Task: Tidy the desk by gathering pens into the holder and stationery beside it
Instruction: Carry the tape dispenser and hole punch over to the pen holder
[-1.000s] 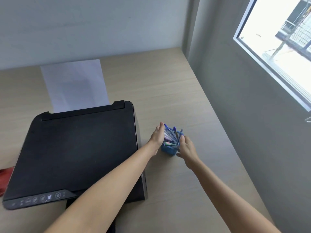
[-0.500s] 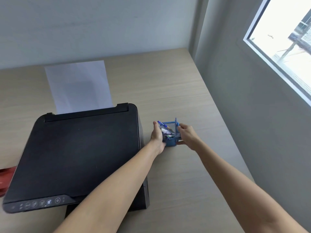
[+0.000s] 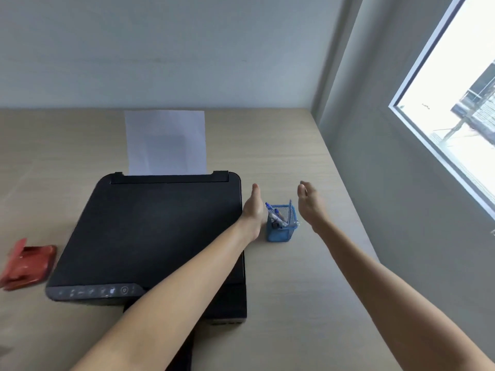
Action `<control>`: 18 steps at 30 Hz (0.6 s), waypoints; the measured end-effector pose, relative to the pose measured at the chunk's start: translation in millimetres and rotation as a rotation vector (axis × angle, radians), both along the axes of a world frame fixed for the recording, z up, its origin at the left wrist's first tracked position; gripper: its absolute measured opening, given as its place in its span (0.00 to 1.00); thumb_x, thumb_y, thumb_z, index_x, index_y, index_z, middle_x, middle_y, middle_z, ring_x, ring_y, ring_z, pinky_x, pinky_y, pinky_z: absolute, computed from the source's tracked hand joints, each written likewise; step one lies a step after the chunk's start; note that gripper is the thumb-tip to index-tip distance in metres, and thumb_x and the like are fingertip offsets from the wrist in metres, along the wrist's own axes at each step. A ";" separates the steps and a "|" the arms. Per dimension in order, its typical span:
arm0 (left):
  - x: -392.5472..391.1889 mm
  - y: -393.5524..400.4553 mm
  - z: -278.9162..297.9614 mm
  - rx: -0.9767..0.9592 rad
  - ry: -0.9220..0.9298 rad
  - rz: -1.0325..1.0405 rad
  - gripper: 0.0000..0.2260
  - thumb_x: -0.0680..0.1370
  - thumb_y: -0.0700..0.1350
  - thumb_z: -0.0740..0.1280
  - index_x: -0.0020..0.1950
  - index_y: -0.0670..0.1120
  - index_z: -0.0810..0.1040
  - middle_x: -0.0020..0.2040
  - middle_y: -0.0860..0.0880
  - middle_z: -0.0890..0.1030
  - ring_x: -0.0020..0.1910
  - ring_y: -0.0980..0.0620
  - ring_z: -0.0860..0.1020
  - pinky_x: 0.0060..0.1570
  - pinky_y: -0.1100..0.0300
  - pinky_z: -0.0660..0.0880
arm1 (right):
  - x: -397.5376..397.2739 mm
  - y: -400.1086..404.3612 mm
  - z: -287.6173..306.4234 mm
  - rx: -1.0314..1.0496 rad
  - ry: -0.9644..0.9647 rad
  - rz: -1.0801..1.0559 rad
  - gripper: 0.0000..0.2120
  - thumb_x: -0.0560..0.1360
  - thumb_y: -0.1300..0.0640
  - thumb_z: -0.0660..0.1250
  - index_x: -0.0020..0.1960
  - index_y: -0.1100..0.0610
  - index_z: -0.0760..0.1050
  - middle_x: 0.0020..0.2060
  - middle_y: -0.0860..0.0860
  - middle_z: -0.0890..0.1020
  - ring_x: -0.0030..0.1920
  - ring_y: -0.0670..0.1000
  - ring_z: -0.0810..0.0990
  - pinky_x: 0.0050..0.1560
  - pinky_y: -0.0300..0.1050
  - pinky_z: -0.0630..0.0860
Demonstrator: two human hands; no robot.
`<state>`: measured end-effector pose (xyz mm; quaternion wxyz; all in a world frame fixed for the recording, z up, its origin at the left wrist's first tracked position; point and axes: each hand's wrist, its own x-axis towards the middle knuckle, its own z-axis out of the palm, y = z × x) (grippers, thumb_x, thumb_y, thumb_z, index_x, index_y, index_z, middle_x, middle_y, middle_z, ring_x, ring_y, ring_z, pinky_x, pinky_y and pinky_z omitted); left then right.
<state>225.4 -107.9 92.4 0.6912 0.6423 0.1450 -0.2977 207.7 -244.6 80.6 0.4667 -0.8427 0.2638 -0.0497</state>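
Now the blue holder (image 3: 281, 228) – pens (image 3: 274, 215) inside – is flanked by the left hand (image 3: 254, 210) and right hand (image 3: 310, 203), fingers extended, nothing gripped.

Blue mesh holder (image 3: 281, 231) upright on desk, just right of printer; blue-capped pens (image 3: 274, 215) inside, leaning left.

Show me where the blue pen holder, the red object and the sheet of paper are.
blue pen holder (image 3: 280, 233): head view, front mesh wall.
red object (image 3: 28, 262): head view, its top face.
sheet of paper (image 3: 166, 141): head view, middle of sheet.

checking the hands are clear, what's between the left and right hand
In the head view, the blue mesh pen holder with pens stands between the open left hand and right hand, touching neither.
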 end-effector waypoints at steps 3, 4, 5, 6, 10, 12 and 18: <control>-11.3 43.1 41.0 -0.086 -0.069 -0.024 0.29 0.82 0.59 0.47 0.78 0.44 0.57 0.79 0.47 0.57 0.79 0.50 0.54 0.77 0.50 0.51 | 4.7 31.0 36.8 -0.015 -0.118 0.058 0.17 0.81 0.56 0.53 0.63 0.61 0.72 0.50 0.58 0.78 0.54 0.57 0.76 0.53 0.46 0.68; -15.3 61.4 55.2 -0.102 -0.098 -0.007 0.28 0.82 0.58 0.47 0.78 0.44 0.57 0.79 0.47 0.57 0.79 0.49 0.55 0.77 0.50 0.51 | 6.9 46.0 47.8 -0.028 -0.151 0.090 0.15 0.80 0.56 0.53 0.60 0.62 0.73 0.46 0.56 0.77 0.50 0.55 0.75 0.50 0.45 0.67; -18.8 81.4 67.6 -0.107 -0.133 0.028 0.28 0.82 0.58 0.48 0.77 0.43 0.58 0.79 0.45 0.59 0.78 0.49 0.56 0.76 0.49 0.52 | 8.4 61.8 58.4 -0.036 -0.180 0.121 0.15 0.80 0.57 0.54 0.58 0.63 0.74 0.44 0.56 0.76 0.47 0.54 0.73 0.47 0.44 0.66; -22.5 105.9 75.5 -0.115 -0.172 0.073 0.27 0.83 0.57 0.48 0.77 0.43 0.59 0.78 0.45 0.60 0.78 0.48 0.57 0.76 0.49 0.53 | 8.9 82.9 67.8 -0.038 -0.204 0.165 0.15 0.80 0.56 0.54 0.57 0.63 0.75 0.43 0.56 0.76 0.46 0.53 0.73 0.46 0.43 0.66; -37.2 208.6 83.8 -0.030 -0.275 0.192 0.26 0.82 0.56 0.50 0.76 0.44 0.61 0.76 0.46 0.64 0.76 0.49 0.62 0.76 0.50 0.58 | 13.2 168.2 86.0 -0.059 -0.193 0.320 0.15 0.80 0.52 0.54 0.60 0.56 0.75 0.46 0.56 0.78 0.44 0.56 0.75 0.40 0.45 0.68; -52.1 265.8 77.9 0.064 -0.294 0.278 0.25 0.82 0.56 0.51 0.74 0.44 0.65 0.74 0.47 0.68 0.74 0.49 0.65 0.75 0.50 0.60 | 11.8 219.5 88.7 -0.102 -0.173 0.424 0.16 0.80 0.50 0.54 0.60 0.54 0.75 0.46 0.56 0.78 0.45 0.56 0.74 0.41 0.45 0.66; -119.1 435.0 35.9 0.481 -0.285 0.487 0.22 0.81 0.51 0.58 0.73 0.43 0.67 0.71 0.48 0.72 0.69 0.50 0.70 0.66 0.59 0.65 | 4.7 375.8 77.9 -0.070 -0.128 0.672 0.13 0.80 0.49 0.55 0.53 0.54 0.76 0.42 0.51 0.78 0.39 0.51 0.74 0.34 0.38 0.68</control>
